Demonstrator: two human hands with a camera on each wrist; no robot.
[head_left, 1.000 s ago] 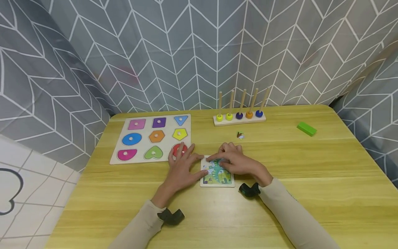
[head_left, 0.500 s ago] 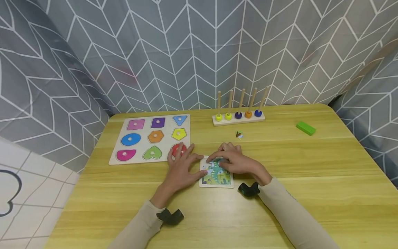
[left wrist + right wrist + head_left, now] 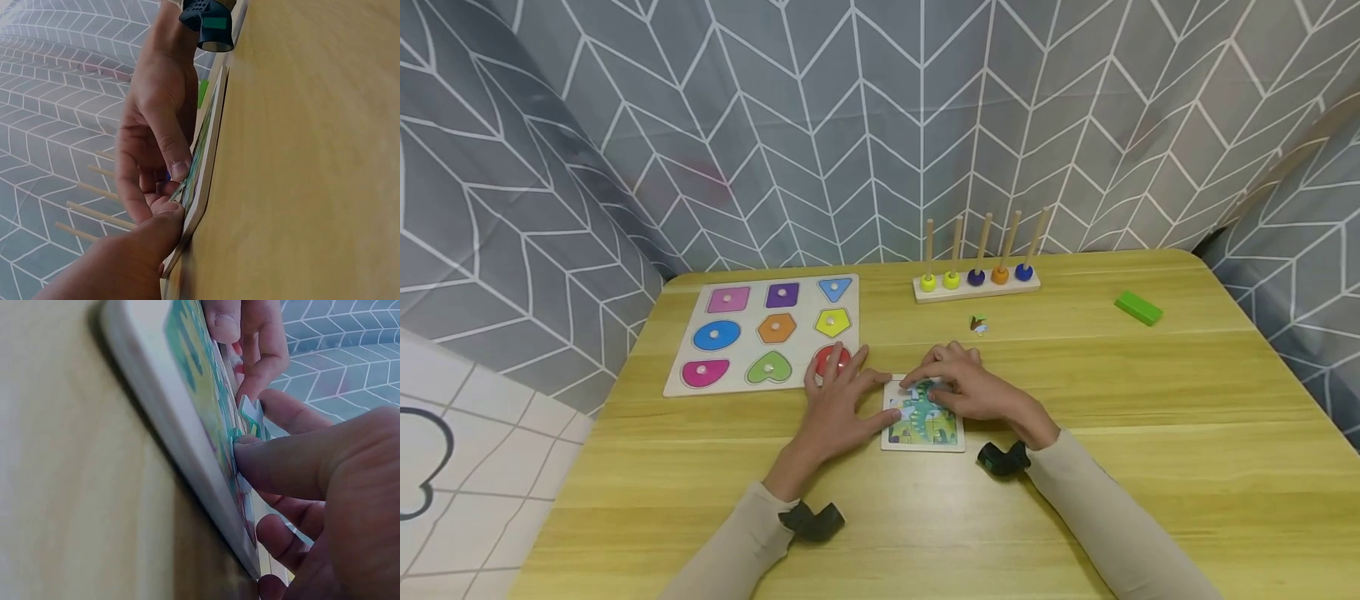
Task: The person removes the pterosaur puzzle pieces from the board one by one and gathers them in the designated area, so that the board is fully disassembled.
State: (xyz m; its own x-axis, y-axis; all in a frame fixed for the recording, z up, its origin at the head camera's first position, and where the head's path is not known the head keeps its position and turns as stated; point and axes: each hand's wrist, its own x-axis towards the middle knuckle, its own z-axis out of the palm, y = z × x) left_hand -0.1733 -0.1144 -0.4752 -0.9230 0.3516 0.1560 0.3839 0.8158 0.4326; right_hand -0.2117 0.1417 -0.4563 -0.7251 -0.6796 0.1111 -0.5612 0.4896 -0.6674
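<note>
A small jigsaw puzzle with a green dinosaur (image 3: pixel 925 427) lies in a pale wooden frame (image 3: pixel 925 448) on the table. My right hand (image 3: pixel 973 392) is over its upper right part and pinches a puzzle piece (image 3: pixel 251 414) between thumb and index finger. In the right wrist view this piece stands tilted up from the picture. My left hand (image 3: pixel 837 414) is spread at the puzzle's left side, its thumb resting at the frame's edge. Its other fingers reach over the corner of a shape board (image 3: pixel 748 335), partly covering a red circle. One loose puzzle piece (image 3: pixel 978 325) lies beyond the puzzle.
Behind the loose piece, a row of upright pegs on a white base (image 3: pixel 940 293) carries coloured beads. A green block (image 3: pixel 1138 308) lies at the right on the wooden table (image 3: pixel 1150 433). A patterned grey curtain (image 3: pixel 880 125) hangs along the table's back edge.
</note>
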